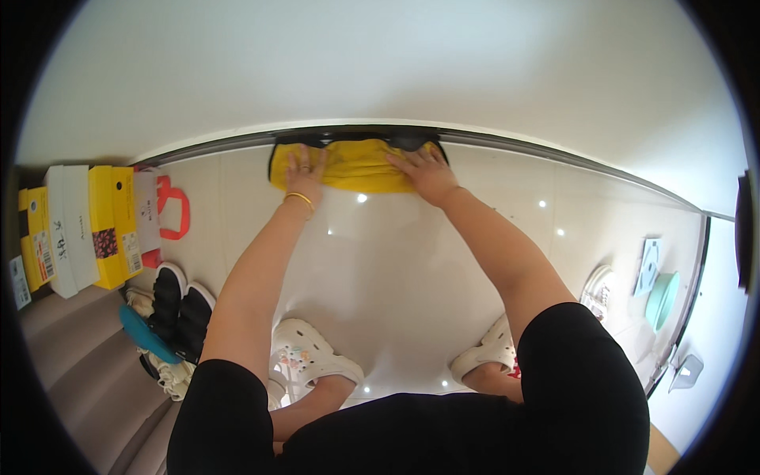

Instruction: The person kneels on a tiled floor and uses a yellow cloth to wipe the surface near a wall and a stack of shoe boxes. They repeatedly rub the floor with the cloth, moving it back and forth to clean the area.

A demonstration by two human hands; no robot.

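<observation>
A yellow cloth (362, 166) with dark edging lies bunched on the glossy tiled floor, along the dark track at the foot of a white panel. My left hand (306, 177), with a ring and a gold bracelet at the wrist, presses flat on the cloth's left part, fingers apart. My right hand (428, 173) rests spread on its right part, the fingertips near a dark patch by the track. Both palms face down. What lies beneath the cloth is hidden.
Shoe boxes (113, 225) and a bag with a red handle (173, 208) stand at the left. Below them lie black shoes (178, 309). At the right are a white shoe (597, 291), a flat light-blue item (648, 267) and a mint-green basin (662, 301). White clogs (314, 353) are on my feet.
</observation>
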